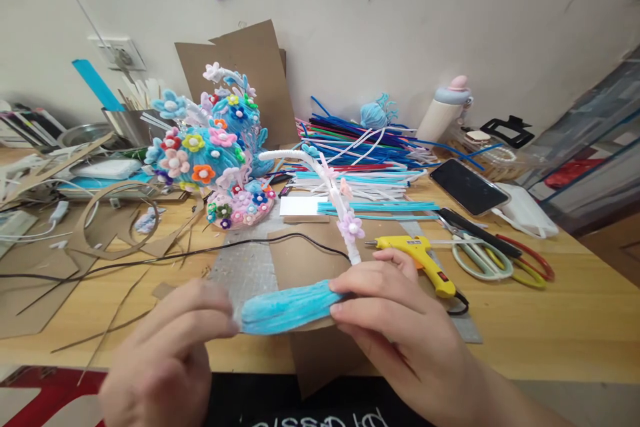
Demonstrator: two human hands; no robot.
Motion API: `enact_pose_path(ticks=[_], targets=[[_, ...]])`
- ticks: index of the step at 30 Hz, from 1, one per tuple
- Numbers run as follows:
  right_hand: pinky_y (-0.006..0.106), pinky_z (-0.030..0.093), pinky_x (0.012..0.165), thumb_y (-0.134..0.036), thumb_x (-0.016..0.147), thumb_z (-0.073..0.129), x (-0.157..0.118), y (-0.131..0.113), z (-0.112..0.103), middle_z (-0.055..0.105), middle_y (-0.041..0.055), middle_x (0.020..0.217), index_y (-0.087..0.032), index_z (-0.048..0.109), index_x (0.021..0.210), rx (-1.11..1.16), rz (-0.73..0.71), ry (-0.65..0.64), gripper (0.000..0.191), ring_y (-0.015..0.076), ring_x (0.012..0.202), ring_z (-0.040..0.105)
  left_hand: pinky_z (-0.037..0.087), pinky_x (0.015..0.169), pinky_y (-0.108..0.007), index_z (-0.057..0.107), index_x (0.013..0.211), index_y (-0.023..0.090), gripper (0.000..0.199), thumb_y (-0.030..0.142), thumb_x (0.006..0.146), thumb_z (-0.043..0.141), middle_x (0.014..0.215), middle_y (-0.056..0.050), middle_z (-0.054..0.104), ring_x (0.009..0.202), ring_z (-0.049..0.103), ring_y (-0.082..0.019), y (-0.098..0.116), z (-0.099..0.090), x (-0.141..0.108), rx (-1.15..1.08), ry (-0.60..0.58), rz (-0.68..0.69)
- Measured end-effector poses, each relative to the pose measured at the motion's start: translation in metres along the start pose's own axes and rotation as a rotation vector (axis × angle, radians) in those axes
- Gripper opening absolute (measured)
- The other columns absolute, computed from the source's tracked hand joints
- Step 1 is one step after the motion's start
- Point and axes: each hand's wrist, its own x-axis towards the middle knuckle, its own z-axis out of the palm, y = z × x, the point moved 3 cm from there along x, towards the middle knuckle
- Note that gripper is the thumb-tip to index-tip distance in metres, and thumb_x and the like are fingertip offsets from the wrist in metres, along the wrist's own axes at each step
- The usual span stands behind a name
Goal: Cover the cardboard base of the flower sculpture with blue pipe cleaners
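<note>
A blue fuzzy bundle [287, 307] lies across the middle, near the table's front edge, with some cardboard showing beneath it. My right hand [395, 313] pinches its right end between thumb and fingers. At its left end is my left hand [175, 340], blurred, with its fingers curled together; what they hold, if anything, cannot be made out. A white curved stem [327, 180] with pink and lilac flowers rises just behind my right hand; its lower end is hidden.
A blue flower-covered piece [215, 147] stands at the back left. Behind lie pipe cleaners [350, 140]. To the right are a yellow glue gun [420, 257], scissors [483, 257] and a phone [469, 187]. A black cable [200, 248] crosses the table.
</note>
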Motion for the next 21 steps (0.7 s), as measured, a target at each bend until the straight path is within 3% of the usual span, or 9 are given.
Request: enact_pose_path(ticks=[1,2,4,6,10,13,17,19,21], targets=[[0.044,0.030,0.100,-0.002,0.094,0.054,0.000,0.000,0.000,0.072,0.0007,0.112,-0.025,0.062,0.104,-0.005,0.001,-0.001,0.026,0.0161,0.097,0.065,0.054,0.077,-0.035,0.071,0.092,0.020,0.020,0.033,0.096,0.055,0.094,-0.005,0.068,0.089,0.064,-0.020,0.006,0.005,0.003,0.049,-0.165,0.160],[0.044,0.029,0.101,-0.002,0.094,0.054,0.000,0.000,0.000,0.072,0.0005,0.112,-0.025,0.062,0.104,-0.009,0.002,-0.001,0.026,0.0161,0.098,0.065,0.054,0.083,-0.037,0.069,0.103,0.019,0.016,0.028,0.091,0.063,0.105,-0.007,0.067,0.097,0.063,-0.022,0.011,0.008,0.005,0.098,-0.200,0.291],[0.044,0.028,0.102,-0.002,0.094,0.054,0.000,0.000,-0.001,0.072,0.0001,0.111,-0.025,0.062,0.104,-0.013,-0.002,-0.007,0.026,0.0156,0.098,0.066,0.054,0.091,-0.037,0.065,0.111,0.019,0.030,0.006,0.084,0.064,0.120,-0.008,0.061,0.108,0.061,-0.021,0.011,0.017,0.006,0.140,-0.280,0.361],[0.043,0.028,0.102,-0.002,0.094,0.054,-0.001,0.000,-0.001,0.071,0.0001,0.112,-0.025,0.061,0.104,-0.015,-0.010,-0.019,0.026,0.0156,0.099,0.065,0.055,0.090,-0.034,0.063,0.116,0.018,0.039,-0.002,0.083,0.059,0.121,-0.009,0.061,0.108,0.062,-0.020,0.010,0.027,0.004,0.130,-0.324,0.395],[0.044,0.035,0.099,-0.005,0.090,0.059,-0.010,-0.001,-0.006,0.063,0.0061,0.120,-0.024,0.058,0.116,-0.107,-0.016,0.025,0.032,0.0216,0.107,0.059,0.058,0.088,-0.033,0.065,0.111,0.015,0.031,0.000,0.085,0.059,0.117,-0.010,0.065,0.105,0.064,-0.020,0.009,0.033,-0.002,0.148,-0.273,0.470],[0.039,0.045,0.087,-0.007,0.086,0.062,-0.019,-0.001,-0.010,0.064,0.0074,0.109,-0.021,0.053,0.122,-0.139,0.016,0.068,0.040,0.0222,0.098,0.061,0.059,0.084,-0.033,0.067,0.101,0.013,0.019,0.003,0.088,0.058,0.115,-0.011,0.065,0.105,0.066,-0.021,0.015,0.031,-0.003,0.198,-0.250,0.520],[0.030,0.050,0.066,-0.002,0.088,0.054,-0.027,-0.006,-0.011,0.069,0.0006,0.083,-0.022,0.055,0.111,0.042,0.061,-0.069,0.031,0.0162,0.071,0.062,0.061,0.082,-0.033,0.065,0.092,0.012,0.014,0.004,0.092,0.054,0.113,-0.011,0.065,0.106,0.066,-0.021,0.021,0.029,-0.003,0.241,-0.259,0.544],[0.030,0.050,0.065,-0.006,0.093,0.054,-0.032,-0.010,-0.013,0.069,-0.0009,0.077,-0.025,0.056,0.109,0.091,0.030,-0.122,0.025,0.0158,0.066,0.062,0.061,0.081,-0.031,0.065,0.090,0.012,0.014,0.005,0.092,0.054,0.110,-0.010,0.067,0.105,0.067,-0.020,0.022,0.029,-0.004,0.264,-0.257,0.548],[0.032,0.052,0.069,-0.021,0.096,0.057,-0.040,-0.009,-0.019,0.070,-0.0002,0.079,-0.027,0.056,0.112,0.080,0.018,-0.108,0.017,0.0181,0.070,0.065,0.062,0.081,-0.031,0.066,0.089,0.014,0.015,0.005,0.092,0.054,0.109,-0.009,0.069,0.105,0.068,-0.019,0.022,0.030,-0.005,0.264,-0.248,0.541]])
